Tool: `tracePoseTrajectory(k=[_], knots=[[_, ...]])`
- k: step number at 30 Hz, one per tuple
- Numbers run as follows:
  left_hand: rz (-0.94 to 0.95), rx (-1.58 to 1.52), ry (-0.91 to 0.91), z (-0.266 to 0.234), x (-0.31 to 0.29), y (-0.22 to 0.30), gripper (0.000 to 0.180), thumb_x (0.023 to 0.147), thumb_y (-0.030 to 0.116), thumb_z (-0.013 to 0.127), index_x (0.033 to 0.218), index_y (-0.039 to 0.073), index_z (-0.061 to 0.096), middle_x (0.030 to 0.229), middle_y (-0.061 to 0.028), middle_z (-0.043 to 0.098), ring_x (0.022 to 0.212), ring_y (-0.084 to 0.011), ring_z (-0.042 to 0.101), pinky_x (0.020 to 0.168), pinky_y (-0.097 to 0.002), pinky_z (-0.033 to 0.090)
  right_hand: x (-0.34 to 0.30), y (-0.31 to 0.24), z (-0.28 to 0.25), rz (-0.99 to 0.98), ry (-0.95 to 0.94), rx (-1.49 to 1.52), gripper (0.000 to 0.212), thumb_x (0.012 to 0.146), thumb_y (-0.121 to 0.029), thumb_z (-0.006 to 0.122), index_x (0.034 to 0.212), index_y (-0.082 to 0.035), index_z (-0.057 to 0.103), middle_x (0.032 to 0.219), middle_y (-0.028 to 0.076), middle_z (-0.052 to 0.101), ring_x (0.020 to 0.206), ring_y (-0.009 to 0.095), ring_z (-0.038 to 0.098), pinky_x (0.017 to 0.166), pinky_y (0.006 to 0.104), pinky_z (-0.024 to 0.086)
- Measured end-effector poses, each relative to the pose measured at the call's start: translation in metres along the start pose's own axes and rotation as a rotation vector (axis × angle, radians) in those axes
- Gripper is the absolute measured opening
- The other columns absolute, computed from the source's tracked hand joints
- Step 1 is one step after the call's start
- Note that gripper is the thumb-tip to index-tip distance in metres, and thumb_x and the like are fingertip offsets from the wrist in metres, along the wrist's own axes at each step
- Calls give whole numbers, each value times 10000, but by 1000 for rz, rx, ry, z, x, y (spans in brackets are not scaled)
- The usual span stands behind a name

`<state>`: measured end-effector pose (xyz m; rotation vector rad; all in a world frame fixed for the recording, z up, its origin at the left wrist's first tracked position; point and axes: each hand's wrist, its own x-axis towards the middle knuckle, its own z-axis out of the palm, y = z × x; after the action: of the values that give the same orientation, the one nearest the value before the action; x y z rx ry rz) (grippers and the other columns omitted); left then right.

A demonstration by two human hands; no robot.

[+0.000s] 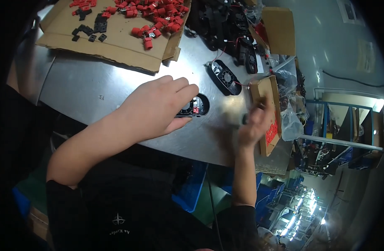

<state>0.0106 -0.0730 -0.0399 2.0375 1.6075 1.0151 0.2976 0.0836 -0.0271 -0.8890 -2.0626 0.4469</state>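
My left hand (160,102) is wrapped over a black oval fan housing (205,103) on the metal table (188,142). The hand covers most of the housing, leaving its right end, part of the fan and a small red piece (195,110) in sight. To the right, my right hand (254,125) is smeared by motion beside a shallow cardboard tray (264,147) of small red parts (272,133). Whether its fingers hold anything cannot be made out. Just beyond my hands lies a second oval fan housing (226,77) with thin wires.
A large cardboard sheet (112,52) at the far left carries many red cylindrical parts (158,21) and small black pieces (85,30). More black fan units (238,21) with red wires pile up at the back. Clear plastic bags (290,121) crowd the right edge.
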Motion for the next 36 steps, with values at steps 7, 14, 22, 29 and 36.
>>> tracePoseTrajectory(k=[7, 14, 22, 29, 36], knots=[[-18, -15, 13, 0, 1, 1, 596, 821, 189, 855, 1343, 52, 602, 1180, -130, 646, 1078, -344, 642, 925, -434, 540, 54, -110, 39, 0, -331, 100, 1267, 884, -987, 262, 1377, 125, 615, 848, 30, 574, 615, 39, 404, 528, 213, 237], [-16, -12, -11, -3, 2, 5, 616, 788, 161, 864, 1330, 43, 595, 1161, -123, 625, 1043, -314, 626, 883, -415, 541, 18, -40, 6, 293, -370, -2, 781, 1093, -727, 317, 1318, -43, 619, 852, -52, 511, 620, 0, 304, 528, 203, 196], [-43, -3, -39, -4, 0, 5, 604, 787, 159, 862, 1321, 43, 604, 1151, -119, 629, 1010, -312, 623, 868, -414, 537, -17, -37, -19, -126, -765, -161, 1572, 574, -615, 1008, 1717, -14, 112, 1644, 276, 418, 1509, 416, 428, 1241, 501, 335], [4, -23, 43, 2, 4, 3, 586, 796, 164, 852, 1315, 47, 607, 1124, -132, 635, 1008, -338, 629, 872, -448, 533, -36, -8, -17, -8, -171, -43, 879, 1035, -721, 424, 1392, 50, 649, 1107, 127, 659, 959, 251, 669, 826, 360, 573], [-26, -5, 32, 1, -1, 2, 599, 793, 175, 852, 1322, 56, 598, 1146, -129, 632, 1037, -330, 631, 879, -434, 538, -1, -73, 29, -324, -436, -114, 891, 866, -650, 779, 1405, 39, 611, 1423, 211, 596, 1254, 291, 625, 1032, 410, 520]])
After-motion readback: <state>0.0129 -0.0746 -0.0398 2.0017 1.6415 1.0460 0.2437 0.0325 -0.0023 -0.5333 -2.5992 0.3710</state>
